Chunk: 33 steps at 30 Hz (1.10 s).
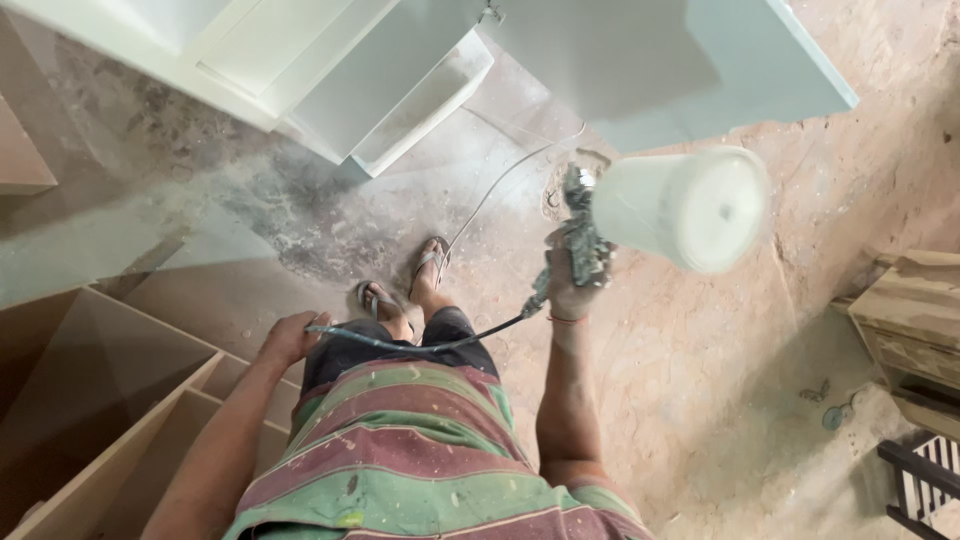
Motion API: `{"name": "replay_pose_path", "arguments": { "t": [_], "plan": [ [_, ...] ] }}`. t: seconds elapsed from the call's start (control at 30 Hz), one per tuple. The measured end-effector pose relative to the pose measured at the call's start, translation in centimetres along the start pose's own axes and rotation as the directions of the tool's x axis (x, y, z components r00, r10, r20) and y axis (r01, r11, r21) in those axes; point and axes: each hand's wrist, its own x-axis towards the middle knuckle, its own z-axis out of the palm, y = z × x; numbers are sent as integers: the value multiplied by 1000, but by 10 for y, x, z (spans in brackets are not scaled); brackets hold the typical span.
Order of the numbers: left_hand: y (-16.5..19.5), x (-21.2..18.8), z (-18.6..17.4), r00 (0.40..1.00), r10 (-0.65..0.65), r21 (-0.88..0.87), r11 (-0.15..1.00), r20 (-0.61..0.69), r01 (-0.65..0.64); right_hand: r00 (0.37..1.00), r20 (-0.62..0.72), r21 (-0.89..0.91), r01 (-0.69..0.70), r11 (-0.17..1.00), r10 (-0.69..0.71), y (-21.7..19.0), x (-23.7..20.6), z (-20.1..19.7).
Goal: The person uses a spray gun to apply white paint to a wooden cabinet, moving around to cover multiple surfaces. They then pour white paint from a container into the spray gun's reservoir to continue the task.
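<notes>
My right hand (568,288) grips the handle of a paint spray gun (583,232), whose large white cup (690,207) points toward the camera. A dark air hose (420,345) runs from the gun's base across my front to my left hand (290,338), which is closed on it at hip height. A white-painted cabinet door (660,60) stands open just beyond the gun, part of a white cabinet (330,70) ahead of me. I wear a striped, paint-flecked shirt and sandals.
Bare wooden shelving units (120,400) lie at my left. Wooden crates (915,320) and a dark slatted frame (925,480) sit at the right. A thin cable (500,180) trails over the dusty, paint-stained floor (720,360).
</notes>
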Motion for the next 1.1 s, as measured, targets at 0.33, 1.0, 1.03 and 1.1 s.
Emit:
{"name": "replay_pose_path", "arguments": {
  "t": [0.33, 1.0, 1.03, 1.1],
  "plan": [
    [-12, 20, -19, 999, -51, 24, 998, 7, 51, 953, -127, -103, -290, 952, 277, 97, 37, 38],
    [-62, 49, -62, 965, 190, 18, 980, 181, -196, 927, -308, 677, 53, 734, 216, -52, -42, 7],
    [-61, 51, -61, 965, 188, 23, 980, 185, -196, 956, -294, 366, 120, 923, -8, -56, -42, 3],
    [-59, 52, -58, 971, 163, 35, 985, 172, -172, 952, -206, 71, 246, 967, -227, -54, -40, -1]
  ]
}}
